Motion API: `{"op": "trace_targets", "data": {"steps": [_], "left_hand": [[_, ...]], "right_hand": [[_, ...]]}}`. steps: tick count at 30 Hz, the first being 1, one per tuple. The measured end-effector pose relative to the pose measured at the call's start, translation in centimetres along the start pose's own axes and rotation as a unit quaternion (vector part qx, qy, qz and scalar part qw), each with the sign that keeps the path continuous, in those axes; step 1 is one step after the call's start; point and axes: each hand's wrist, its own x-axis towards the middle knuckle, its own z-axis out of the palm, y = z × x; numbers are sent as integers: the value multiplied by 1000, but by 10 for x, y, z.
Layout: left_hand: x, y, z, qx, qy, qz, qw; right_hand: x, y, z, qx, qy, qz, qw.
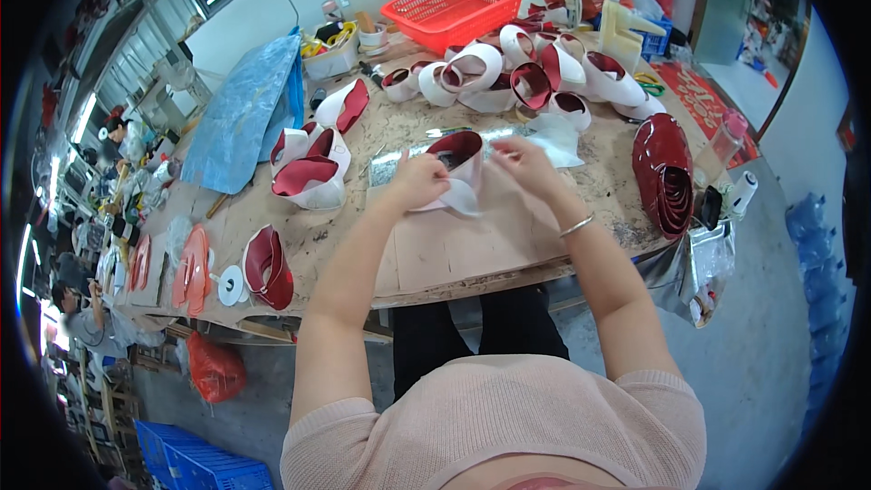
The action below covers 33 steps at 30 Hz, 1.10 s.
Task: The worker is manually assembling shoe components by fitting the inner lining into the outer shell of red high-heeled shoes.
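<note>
In front of me at the middle of the table is a shoe upper (464, 172), dark red on its inner face and white on the outside, curved into a loop. My left hand (420, 181) grips its left edge with the fingers closed. Just to its right is my right hand (524, 165), a little blurred, fingers curled together in a pinch; whatever they hold is too small to make out. Beneath the upper lies a shiny grey plate (386, 166). A white sheet of material (555, 139) lies beyond my right hand.
More uppers (318, 183) sit at the left, and a heap of them (531, 82) lies at the back. A nested stack of glossy dark red uppers (667, 172) stands at the right, near a clear bottle (724, 147). Behind the heap is a red basket (456, 14).
</note>
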Motion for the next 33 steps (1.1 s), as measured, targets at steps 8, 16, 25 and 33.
{"op": "trace_targets", "data": {"steps": [8,16,25,33], "left_hand": [[-60,68,37,-75,381,221,894],[-82,66,80,23,270,317,909],[-76,49,40,126,179,214,952],[-82,-6,22,225,153,82,959]], "right_hand": [[-93,-24,-6,78,170,71,980],[-150,-35,-13,469,21,377,799],[-139,-68,-35,184,69,78,977],[-135,-79,-101,224,146,105,958]]}}
